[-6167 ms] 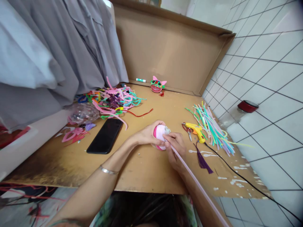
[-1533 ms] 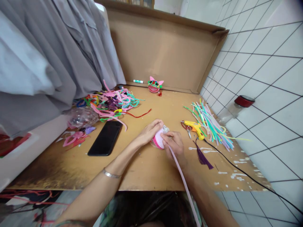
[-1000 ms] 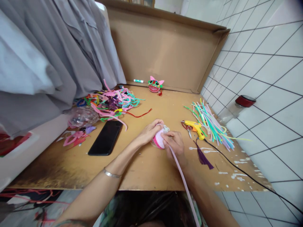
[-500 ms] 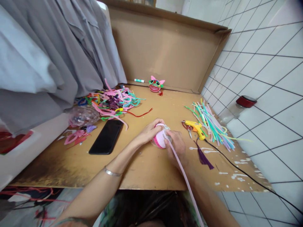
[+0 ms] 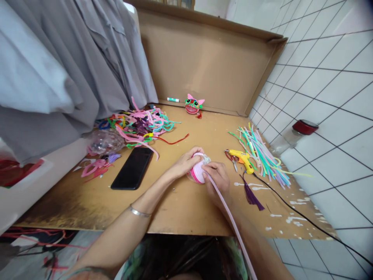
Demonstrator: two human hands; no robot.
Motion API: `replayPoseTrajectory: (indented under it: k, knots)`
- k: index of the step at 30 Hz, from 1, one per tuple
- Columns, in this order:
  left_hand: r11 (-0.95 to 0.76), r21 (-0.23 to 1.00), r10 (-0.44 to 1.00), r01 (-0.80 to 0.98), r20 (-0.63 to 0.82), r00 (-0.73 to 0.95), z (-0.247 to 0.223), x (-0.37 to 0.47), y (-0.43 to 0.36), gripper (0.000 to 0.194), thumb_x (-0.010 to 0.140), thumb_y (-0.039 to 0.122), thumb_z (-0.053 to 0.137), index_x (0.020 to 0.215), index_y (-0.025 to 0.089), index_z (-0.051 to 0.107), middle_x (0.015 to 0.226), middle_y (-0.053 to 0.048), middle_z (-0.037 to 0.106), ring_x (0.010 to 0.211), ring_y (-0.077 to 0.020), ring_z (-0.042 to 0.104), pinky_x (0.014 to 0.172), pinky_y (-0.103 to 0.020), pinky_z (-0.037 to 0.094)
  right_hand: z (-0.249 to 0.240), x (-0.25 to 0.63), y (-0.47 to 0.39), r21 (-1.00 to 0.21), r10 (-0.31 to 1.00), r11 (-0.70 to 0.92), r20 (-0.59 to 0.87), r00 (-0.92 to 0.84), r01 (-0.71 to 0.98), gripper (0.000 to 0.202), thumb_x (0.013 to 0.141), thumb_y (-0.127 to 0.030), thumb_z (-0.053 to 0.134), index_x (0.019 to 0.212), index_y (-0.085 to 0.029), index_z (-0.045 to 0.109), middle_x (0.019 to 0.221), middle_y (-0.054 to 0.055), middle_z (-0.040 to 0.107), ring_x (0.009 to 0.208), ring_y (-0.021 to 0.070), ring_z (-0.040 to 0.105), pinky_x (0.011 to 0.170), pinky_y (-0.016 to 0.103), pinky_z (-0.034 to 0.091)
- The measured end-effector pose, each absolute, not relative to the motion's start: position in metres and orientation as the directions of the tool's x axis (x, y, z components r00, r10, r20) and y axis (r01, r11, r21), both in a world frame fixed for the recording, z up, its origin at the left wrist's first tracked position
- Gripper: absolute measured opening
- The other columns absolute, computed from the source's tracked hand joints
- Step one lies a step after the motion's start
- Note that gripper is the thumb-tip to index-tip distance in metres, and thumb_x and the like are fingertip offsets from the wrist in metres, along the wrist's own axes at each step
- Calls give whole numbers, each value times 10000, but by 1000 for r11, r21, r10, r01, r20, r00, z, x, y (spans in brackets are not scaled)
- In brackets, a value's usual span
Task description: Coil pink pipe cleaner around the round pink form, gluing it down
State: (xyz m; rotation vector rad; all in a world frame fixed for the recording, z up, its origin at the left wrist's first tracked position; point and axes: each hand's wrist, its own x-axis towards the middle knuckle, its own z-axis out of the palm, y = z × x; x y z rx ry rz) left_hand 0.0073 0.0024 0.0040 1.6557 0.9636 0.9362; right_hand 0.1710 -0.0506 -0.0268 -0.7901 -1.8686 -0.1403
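Observation:
A small round ball [image 5: 198, 171], clear in part and wrapped in rows of pale pink and hot pink pipe cleaner, sits near the middle of the table. My left hand [image 5: 188, 162] closes round its left and far side. With thumb and fingers pinched, my right hand [image 5: 217, 179] grips a long pale lilac pipe cleaner [image 5: 233, 221] against the ball's right side. The strip's free length runs down over my right forearm past the table edge. My fingers hide part of the ball.
A yellow glue gun [image 5: 241, 158] with a black cord lies right, beside small pliers [image 5: 234, 165], a purple tassel [image 5: 253, 194] and a pipe cleaner bundle [image 5: 266, 157]. Left are a black phone [image 5: 132, 169] and a tangled pipe cleaner heap [image 5: 145, 122]. A finished animal face [image 5: 192, 105] stands behind.
My right hand's fingers have shifted slightly on the strip at the ball's side. The whole view has moved a little; my left hand keeps its hold.

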Motion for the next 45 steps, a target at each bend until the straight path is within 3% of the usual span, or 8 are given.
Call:
replayPoseTrajectory:
  k: [13,18,24,30,36,41,45]
  knots:
    - [-187,976,916,108,134,378,-18,5,16,279,848,354,393,1005,186,551,866,9,588,738,-155,520,710,-273,427,-34,170,-47,-251,453,755,867,-205,605,246,895,-159,542,1105,-211,660,981,85,626,929,200,594,812,371,544]
    - [-213,969,919,122,157,361,-12,6,12,248,845,338,429,1000,194,558,907,11,600,801,-155,539,751,-268,433,-35,171,-45,-219,422,767,880,-218,603,265,893,-161,538,1128,-215,648,972,81,630,923,202,603,797,368,552]
    - [-195,972,924,134,136,358,-6,6,8,228,854,354,424,993,197,513,856,18,562,741,-147,508,700,-272,417,-34,171,-46,-222,430,762,876,-219,608,269,898,-171,526,1133,-212,651,973,85,634,921,204,608,794,367,552]
    - [-281,954,921,105,238,309,-4,8,4,213,867,358,473,991,193,524,969,-24,589,861,-165,544,793,-287,452,-33,171,-46,-214,428,751,878,-214,625,260,894,-146,533,1120,-208,647,965,84,630,898,197,600,780,357,546]
    - [-376,896,917,234,325,231,-3,9,1,291,890,445,498,943,178,602,989,-57,615,887,-183,551,786,-283,451,-36,172,-44,-255,456,727,874,-169,638,253,897,-165,540,1114,-209,662,976,82,633,916,193,601,808,354,543]
    - [-365,915,915,172,318,247,-1,10,-1,303,906,454,503,966,171,593,913,-38,626,828,-168,575,765,-269,468,-37,172,-43,-227,436,725,882,-179,650,259,906,-176,538,1134,-215,654,978,84,631,904,196,605,787,350,548]
    - [-365,912,909,188,306,282,0,7,-1,307,923,430,475,1013,168,606,997,-62,652,938,-197,608,862,-303,485,-37,173,-41,-232,444,715,879,-172,659,270,913,-177,527,1151,-208,650,985,90,630,908,198,607,794,353,550]
